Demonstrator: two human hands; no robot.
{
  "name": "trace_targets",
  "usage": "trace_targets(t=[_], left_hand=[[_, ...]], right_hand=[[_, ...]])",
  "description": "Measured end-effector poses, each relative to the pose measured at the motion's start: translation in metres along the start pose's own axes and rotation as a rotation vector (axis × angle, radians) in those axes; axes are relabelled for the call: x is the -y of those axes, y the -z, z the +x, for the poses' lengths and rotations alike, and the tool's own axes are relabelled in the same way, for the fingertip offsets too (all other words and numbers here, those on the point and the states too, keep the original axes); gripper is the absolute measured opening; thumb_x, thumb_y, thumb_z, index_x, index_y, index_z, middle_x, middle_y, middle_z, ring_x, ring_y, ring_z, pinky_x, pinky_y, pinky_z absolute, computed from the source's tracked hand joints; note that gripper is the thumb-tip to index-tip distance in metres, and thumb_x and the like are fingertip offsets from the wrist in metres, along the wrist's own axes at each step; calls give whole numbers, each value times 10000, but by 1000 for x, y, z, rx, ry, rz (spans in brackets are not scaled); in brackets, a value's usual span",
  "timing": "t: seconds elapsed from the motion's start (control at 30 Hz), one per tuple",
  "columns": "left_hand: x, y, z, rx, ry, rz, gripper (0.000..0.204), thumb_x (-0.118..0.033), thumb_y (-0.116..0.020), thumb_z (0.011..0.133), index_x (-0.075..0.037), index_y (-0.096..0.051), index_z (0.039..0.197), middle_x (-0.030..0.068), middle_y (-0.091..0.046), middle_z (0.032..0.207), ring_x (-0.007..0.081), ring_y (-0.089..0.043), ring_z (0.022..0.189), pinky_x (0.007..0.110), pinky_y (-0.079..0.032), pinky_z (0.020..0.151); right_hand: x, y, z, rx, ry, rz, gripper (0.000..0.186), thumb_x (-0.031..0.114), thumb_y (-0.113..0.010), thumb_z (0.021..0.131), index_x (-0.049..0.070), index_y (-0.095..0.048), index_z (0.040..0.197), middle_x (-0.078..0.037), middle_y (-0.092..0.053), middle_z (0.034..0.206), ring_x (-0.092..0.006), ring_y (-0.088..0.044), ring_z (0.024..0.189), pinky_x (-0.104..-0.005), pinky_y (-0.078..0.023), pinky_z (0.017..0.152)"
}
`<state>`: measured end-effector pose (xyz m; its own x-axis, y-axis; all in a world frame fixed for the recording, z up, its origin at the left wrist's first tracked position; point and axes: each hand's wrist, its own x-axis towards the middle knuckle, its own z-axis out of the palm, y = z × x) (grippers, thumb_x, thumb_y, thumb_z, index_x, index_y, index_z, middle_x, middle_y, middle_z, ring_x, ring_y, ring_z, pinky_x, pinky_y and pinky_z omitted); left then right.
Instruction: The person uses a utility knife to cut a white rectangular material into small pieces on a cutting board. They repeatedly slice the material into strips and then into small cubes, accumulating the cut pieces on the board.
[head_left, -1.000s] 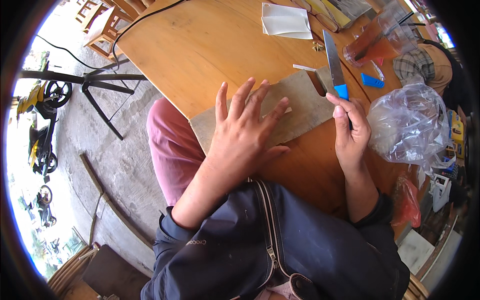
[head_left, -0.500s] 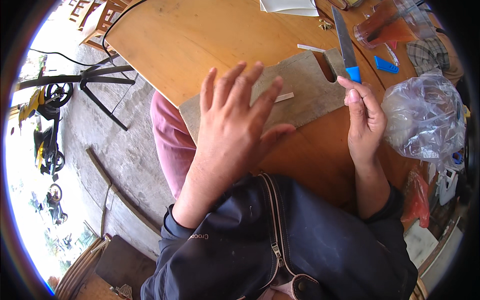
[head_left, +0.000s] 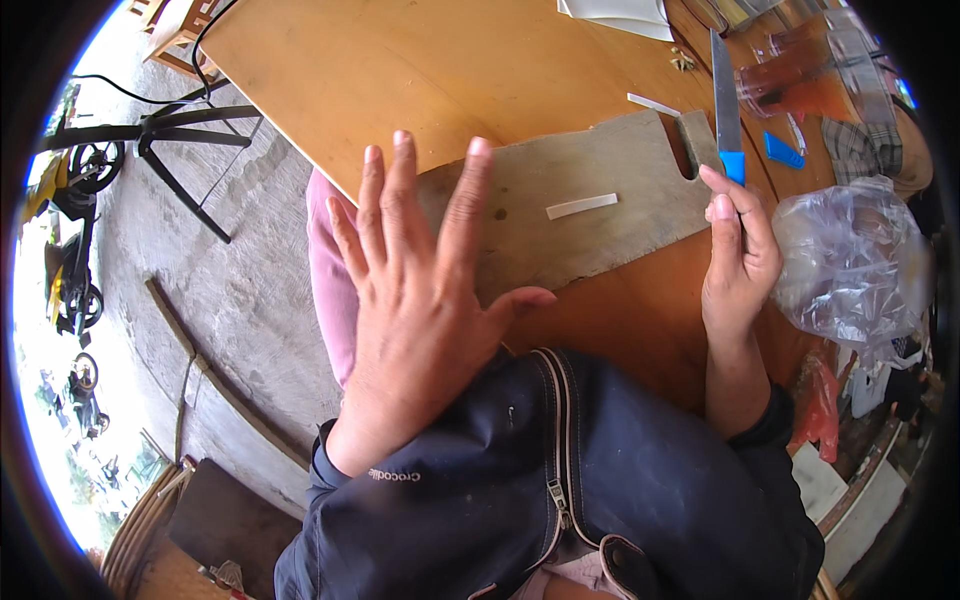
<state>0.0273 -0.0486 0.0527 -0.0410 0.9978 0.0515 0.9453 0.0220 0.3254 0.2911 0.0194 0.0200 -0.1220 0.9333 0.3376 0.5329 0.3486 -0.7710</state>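
My left hand (head_left: 415, 290) hovers over the near left part of a worn grey-brown cutting board (head_left: 560, 160), fingers spread and holding nothing. On the other side, my right hand (head_left: 742, 255) grips the blue handle of a knife (head_left: 727, 95), its blade pointing up and away from me. A short white strip (head_left: 582, 206) lies on the middle of the board, apart from both hands. Another thin white strip (head_left: 653, 104) rests past the board's far edge, near its handle slot.
A clear plastic bag (head_left: 850, 265) stands right of my right hand. Beyond it are a blue plastic piece (head_left: 783, 150) and a clear cup of reddish drink (head_left: 800, 85). White paper (head_left: 620, 15) lies at the far edge. A black metal stand (head_left: 160, 130) is on the floor at left.
My left hand has shifted left and nearer me, its fingers spreading wider and uncovering the white strip. My right hand still holds the knife; the whole view has shifted slightly.
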Motion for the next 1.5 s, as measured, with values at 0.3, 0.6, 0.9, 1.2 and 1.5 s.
trace_targets(t=[0.3, 0.6, 0.9, 1.2, 1.5], left_hand=[[-29, -29, 25, -127, -228, -267, 468, -160, -851, 725, -143, -712, 1172, 106, -579, 1314, 355, -528, 1267, 548, -392, 1088], [-10, 5, 30, 59, -116, -49, 805, -421, -865, 688, -179, -610, 1413, 164, -535, 1412, 387, -521, 1283, 558, -357, 1120], [-4, -3, 22, -51, -232, -79, 621, -504, -796, 777, -248, -653, 1324, 177, -567, 1314, 347, -549, 1151, 531, -418, 1039], [-10, -15, 22, -191, -283, -2, 389, -531, -727, 902, -393, -670, 1261, 133, -608, 1235, 266, -574, 1064, 450, -437, 970], [-5, -13, 34, 14, -221, -106, 475, -583, -669, 903, -268, -686, 1259, 180, -573, 1300, 339, -539, 1145, 533, -432, 1000]], right_hand=[[3, -1, 3, 27, 90, -82, 234, -13, -606, 980, 18, -751, 1161, -23, -598, 908, -101, -500, 783, -240, -400, 695], [5, 3, 3, 53, 47, -76, 250, -19, -580, 966, 3, -742, 1155, -48, -616, 937, -114, -515, 779, -240, -414, 666], [-1, 8, 0, 21, 127, -189, 245, 23, -560, 952, -32, -719, 1130, -119, -626, 955, -159, -523, 770, -267, -434, 655], [-2, 8, 0, -28, 111, -263, 241, 39, -564, 956, -36, -707, 1134, -143, -627, 962, -166, -518, 773, -270, -433, 661], [3, 7, 7, 64, 120, -310, 252, 49, -577, 961, -23, -714, 1159, -98, -634, 923, -174, -530, 805, -270, -437, 692]])
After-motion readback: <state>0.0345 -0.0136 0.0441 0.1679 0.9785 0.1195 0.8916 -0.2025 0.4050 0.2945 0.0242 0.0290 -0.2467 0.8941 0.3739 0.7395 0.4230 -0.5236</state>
